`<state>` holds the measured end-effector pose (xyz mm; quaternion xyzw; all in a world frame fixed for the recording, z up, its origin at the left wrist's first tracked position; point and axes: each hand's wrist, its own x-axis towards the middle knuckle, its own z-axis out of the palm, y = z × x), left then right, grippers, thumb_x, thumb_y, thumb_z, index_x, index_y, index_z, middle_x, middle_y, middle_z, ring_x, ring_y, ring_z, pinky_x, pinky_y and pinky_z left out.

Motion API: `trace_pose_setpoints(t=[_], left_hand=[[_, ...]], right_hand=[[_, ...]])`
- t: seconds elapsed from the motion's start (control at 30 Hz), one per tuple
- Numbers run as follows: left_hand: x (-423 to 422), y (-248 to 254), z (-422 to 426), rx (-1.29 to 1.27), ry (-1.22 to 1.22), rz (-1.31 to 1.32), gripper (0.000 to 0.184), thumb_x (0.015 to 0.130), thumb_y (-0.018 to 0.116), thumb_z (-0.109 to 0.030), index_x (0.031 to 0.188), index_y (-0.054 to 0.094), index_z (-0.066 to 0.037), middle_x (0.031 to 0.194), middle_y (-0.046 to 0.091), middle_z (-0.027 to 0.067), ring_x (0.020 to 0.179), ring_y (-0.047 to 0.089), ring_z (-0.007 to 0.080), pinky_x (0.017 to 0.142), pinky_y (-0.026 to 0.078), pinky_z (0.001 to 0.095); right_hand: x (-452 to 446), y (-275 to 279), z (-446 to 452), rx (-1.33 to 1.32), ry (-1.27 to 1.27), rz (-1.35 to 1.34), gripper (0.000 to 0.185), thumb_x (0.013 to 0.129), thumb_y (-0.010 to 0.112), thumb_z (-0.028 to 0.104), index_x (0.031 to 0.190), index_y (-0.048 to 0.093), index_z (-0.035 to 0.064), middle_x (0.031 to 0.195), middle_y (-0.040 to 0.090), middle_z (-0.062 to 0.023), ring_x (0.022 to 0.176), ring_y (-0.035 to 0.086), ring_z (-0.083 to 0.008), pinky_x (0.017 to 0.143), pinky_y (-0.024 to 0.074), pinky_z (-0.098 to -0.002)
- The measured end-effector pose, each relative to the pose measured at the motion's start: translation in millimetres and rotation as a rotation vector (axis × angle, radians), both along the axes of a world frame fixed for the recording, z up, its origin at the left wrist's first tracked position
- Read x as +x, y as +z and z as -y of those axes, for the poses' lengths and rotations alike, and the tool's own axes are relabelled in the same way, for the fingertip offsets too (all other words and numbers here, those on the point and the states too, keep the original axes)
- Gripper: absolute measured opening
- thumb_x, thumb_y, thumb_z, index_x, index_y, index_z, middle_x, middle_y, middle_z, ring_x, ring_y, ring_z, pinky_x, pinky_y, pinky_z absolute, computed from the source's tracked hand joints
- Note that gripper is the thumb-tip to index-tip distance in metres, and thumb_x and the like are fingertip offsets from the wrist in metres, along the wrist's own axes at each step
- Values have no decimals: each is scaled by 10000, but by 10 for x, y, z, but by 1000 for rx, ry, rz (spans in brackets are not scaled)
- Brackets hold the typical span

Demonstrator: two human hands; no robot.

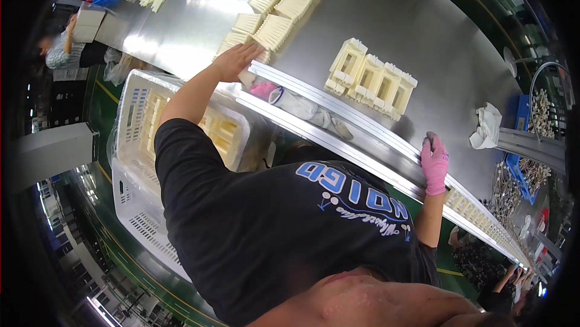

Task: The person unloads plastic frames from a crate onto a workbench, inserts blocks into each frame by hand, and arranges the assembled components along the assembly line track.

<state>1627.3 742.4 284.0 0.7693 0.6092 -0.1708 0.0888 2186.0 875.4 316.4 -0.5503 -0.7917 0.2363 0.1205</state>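
Passable across the steel tabletop (423, 43) between ribbed cream stacks (275, 30) and cream frames (362, 90), and from frames to white cloth (487, 126); obstructed along the near edge by aluminium rails (338, 105).

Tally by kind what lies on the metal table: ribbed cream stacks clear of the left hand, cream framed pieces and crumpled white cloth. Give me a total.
Ribbed cream stacks: 6, leaving out any partly covered by the left hand
Cream framed pieces: 4
Crumpled white cloth: 1
Total: 11
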Motion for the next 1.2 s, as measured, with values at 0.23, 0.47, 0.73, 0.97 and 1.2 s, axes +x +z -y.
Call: trace_pose_setpoints(t=[0.23,0.47,0.73,0.97,1.2], left_hand=[[-111,-91,-77,119,-124,135,790,643,637,-187,1329,274,-39,1206,426,186,1162,377,325,998,281,407],[121,295,-317,-65,-177,-139,974,508,745,-247,1326,263,-28,1187,436,187,1161,384,314,1035,252,398],[201,603,-187,88,-41,-207,956,510,762,-257,1308,292,-19,1139,452,179,1130,396,313,1017,255,382],[121,922,-123,624,352,-177,975,528,764,-294,1316,267,-4,1087,445,204,1042,409,351,925,306,436],[823,945,-879,821,701,844,782,573,778,-271,1198,413,25,1012,566,187,923,556,296,803,438,361]], right_hand=[[-23,52,20,47,3,3,226,814,503,178,988,564,47,885,599,-145,836,561,-312,753,429,-400],[20,15,13,81,34,-37,220,809,508,182,976,564,51,837,596,-137,809,557,-314,734,430,-401],[7,69,20,74,42,-29,255,812,503,201,1004,562,44,843,601,-142,816,569,-308,739,436,-393],[29,16,0,81,64,-42,253,811,501,212,1000,556,53,842,599,-137,815,571,-299,742,432,-393],[73,76,0,-6,20,-147,289,804,517,234,1032,531,58,860,601,-135,820,575,-285,741,436,-379]])
